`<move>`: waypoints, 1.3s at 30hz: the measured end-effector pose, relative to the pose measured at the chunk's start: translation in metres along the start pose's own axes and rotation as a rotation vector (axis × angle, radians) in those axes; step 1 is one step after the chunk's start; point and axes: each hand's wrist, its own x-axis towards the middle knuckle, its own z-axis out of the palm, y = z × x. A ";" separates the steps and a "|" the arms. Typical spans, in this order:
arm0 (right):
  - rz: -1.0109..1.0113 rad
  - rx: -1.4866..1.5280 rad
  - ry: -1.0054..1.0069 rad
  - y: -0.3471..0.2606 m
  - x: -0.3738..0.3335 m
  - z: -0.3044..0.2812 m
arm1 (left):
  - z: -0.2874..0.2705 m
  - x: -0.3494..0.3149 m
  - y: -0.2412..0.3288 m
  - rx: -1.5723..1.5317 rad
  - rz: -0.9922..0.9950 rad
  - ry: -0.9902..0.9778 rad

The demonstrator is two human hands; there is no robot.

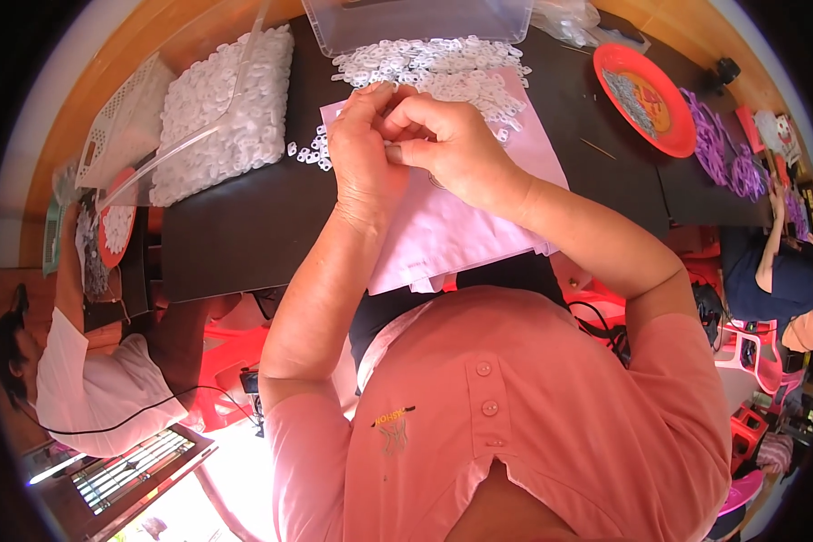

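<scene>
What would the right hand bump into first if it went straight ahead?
Probably the left hand: the right hand points toward it, though whether they touch is hard to tell.

A salmon-pink shirt (560, 397) has short sleeves (307, 434), a placket (490, 435) with round matching buttons (489, 408), a small grey-and-yellow motif (394, 434) at the left and a pale-edged neckline (508, 468); the legwear (519, 273) is black

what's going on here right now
A person in a pink shirt holds the left hand and right hand together above a pale pink cloth; anything between them is hidden. Small white plastic pieces lie loose just beyond, more fill a clear plastic box on the left, and a round red plate of small grey pieces sits on the right.
</scene>
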 end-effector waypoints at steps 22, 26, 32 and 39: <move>-0.013 0.066 0.184 0.000 0.015 -0.055 | 0.009 -0.010 -0.009 0.356 0.117 -0.034; -0.021 0.048 0.199 0.001 0.015 -0.054 | 0.010 -0.012 -0.008 0.348 0.117 -0.042; -0.033 0.023 0.209 0.003 0.016 -0.058 | 0.010 -0.012 -0.008 0.351 0.113 -0.032; -0.008 -0.034 0.193 0.002 0.015 -0.059 | 0.010 -0.012 -0.009 0.347 0.110 -0.027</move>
